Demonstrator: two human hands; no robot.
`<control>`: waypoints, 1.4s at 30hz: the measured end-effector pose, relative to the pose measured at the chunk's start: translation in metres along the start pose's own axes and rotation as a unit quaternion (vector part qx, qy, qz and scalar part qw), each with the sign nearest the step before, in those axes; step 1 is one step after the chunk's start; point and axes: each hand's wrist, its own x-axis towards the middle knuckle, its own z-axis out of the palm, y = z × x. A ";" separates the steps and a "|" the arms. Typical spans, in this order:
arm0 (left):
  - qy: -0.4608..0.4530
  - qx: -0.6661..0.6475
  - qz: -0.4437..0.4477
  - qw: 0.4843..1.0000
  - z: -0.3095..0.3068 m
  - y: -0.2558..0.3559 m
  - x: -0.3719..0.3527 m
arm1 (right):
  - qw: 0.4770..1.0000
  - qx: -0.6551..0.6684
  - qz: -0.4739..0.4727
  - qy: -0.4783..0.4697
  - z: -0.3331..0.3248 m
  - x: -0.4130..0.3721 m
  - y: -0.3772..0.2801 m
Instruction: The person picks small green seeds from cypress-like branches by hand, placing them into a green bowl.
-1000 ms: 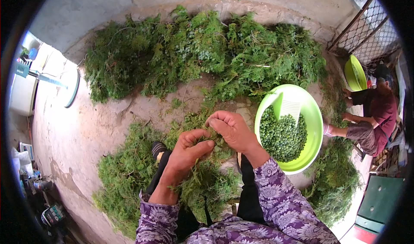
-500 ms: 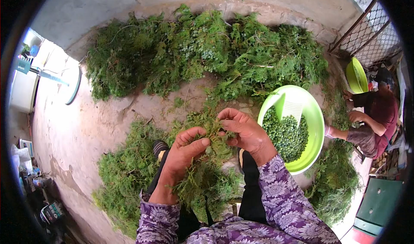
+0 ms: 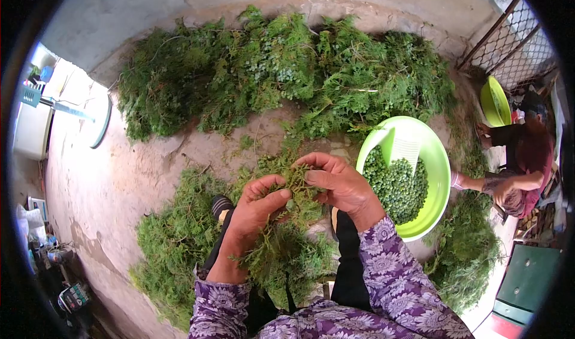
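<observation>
Since half a sec ago the right hand point(image 3: 340, 184) has closed in a bit toward the left, its fingers now folded over the top of the sprig point(image 3: 294, 189) rather than spread off it; the left hand point(image 3: 256, 212) sits abt where it was. At the right edge, the other person point(image 3: 522, 153) has dropped a forearm lower. Both hands are clamped on the same sprig: left thumb & fingers pinch it from the near-left side, right fingertips curl onto it from the far-right, w/ the two hands nearly touching. The sprig is held up in the middle of the view, above the lap and above loose cuttings lying near the person's legs. Just right of the right hand is a green bowl point(image 3: 442, 177) on the floor point(image 3: 150, 159), part full of small green berries point(image 3: 396, 188), w/ a white scoop point(image 3: 402, 148) lying at its far side. A long heap of branches point(image 3: 281, 69) runs along the far side, and a smaller pile point(image 3: 173, 237) lies near-left, beside a dark shoe point(image 3: 220, 206). A second bowl point(image 3: 495, 99) stands on edge far right, by the other person.
</observation>
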 end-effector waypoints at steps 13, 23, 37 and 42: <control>0.077 0.018 0.011 0.997 0.001 0.000 -0.003 | 0.997 0.032 0.019 0.064 -0.001 -0.003 -0.004; 0.086 -0.021 0.015 0.996 0.003 -0.001 0.000 | 0.998 0.060 0.016 0.006 -0.007 0.001 0.005; 0.023 -0.044 0.030 0.998 -0.020 -0.006 0.012 | 0.975 0.186 -0.118 0.037 -0.032 -0.016 -0.014; 0.128 -0.066 0.012 0.989 -0.004 0.000 0.012 | 0.998 0.009 -0.018 0.063 -0.009 -0.010 -0.010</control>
